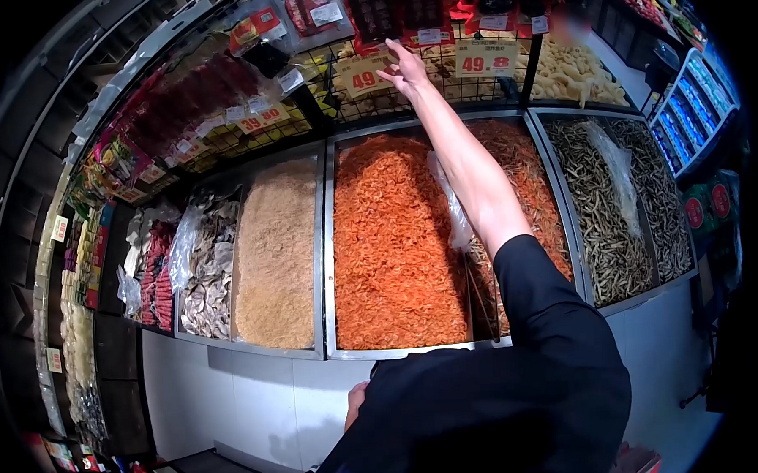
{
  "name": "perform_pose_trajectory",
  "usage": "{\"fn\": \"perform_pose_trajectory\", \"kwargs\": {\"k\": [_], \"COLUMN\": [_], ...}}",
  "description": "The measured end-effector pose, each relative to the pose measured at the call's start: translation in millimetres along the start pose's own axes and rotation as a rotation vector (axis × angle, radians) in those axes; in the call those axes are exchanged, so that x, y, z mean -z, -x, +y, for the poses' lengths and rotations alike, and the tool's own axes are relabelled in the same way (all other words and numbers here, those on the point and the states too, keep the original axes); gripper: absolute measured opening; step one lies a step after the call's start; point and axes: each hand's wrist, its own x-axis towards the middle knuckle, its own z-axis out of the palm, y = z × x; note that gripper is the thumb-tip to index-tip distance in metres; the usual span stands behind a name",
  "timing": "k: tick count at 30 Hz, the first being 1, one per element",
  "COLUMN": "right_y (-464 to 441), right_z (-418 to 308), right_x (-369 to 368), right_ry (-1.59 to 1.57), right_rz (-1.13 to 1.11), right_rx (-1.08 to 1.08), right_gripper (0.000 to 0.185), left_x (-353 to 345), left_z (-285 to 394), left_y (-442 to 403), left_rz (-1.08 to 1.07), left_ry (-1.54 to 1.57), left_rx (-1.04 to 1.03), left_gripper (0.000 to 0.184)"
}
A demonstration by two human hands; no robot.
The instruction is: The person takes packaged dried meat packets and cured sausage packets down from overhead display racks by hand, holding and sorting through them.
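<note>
My right hand [403,69] is stretched far forward over the bins, its fingers apart and nothing visible in them. Its fingertips are in front of a price sign [362,75] and just below a dark red package [375,13] hanging on the rack; I cannot tell whether they touch either. Under my forearm lies a bin of orange-red dried shrimp [396,244], with a clear plastic bag [452,204] beside the arm. Low by my body, only part of my left hand [355,402] shows past the dark shirt, and its fingers are hidden.
To the left are bins of tiny pale dried shrimp [276,249] and grey dried fish [209,278]. Small dark dried fish [602,218] fill bins at the right. A wire rack [436,86] runs behind, and a blue-and-white crate [697,113] stands far right.
</note>
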Motion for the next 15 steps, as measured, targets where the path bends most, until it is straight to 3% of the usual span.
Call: {"fn": "perform_pose_trajectory", "kwargs": {"k": [1, 2, 8, 10, 12, 13, 15], "right_y": [-4.2, -7.7, -8.1, 2.5, 27.0, 39.0, 43.6], "right_z": [0.1, -1.3, 0.1, -11.0, -25.1, -37.0, -54.5], "right_x": [-8.4, -15.4, -17.8, -9.8, -30.5, -41.1, -52.0], "right_ry": [-0.043, -0.085, -0.114, -0.220, -0.286, -0.292, -0.332], "right_rz": [0.052, 0.101, 0.042, -0.350, -0.325, -0.365, -0.483], "right_rx": [-0.018, -0.032, 0.041, -0.050, -0.003, 0.041, 0.052], "right_gripper": [0.062, 0.047, 0.033, 0.032, 0.031, 0.032, 0.032], "left_x": [8.1, 10.8, 15.6, 15.8, 20.9, 24.4, 40.6], "left_z": [-10.4, -20.6, -63.1, -76.1, -85.0, -74.0, -24.6], "left_y": [0.9, 7.7, 16.4, 8.5, 0.3, -6.9, -7.8], "left_rz": [-0.092, -0.114, -0.116, -0.112, -0.110, -0.110, -0.123], "left_ry": [-0.552, -0.650, -0.483, -0.430, -0.352, -0.286, -0.063], "left_rx": [-0.191, -0.248, -0.073, -0.049, 0.009, 0.057, 0.369], "left_gripper": [0.030, 0.030, 0.030, 0.030, 0.030, 0.030, 0.032]}}
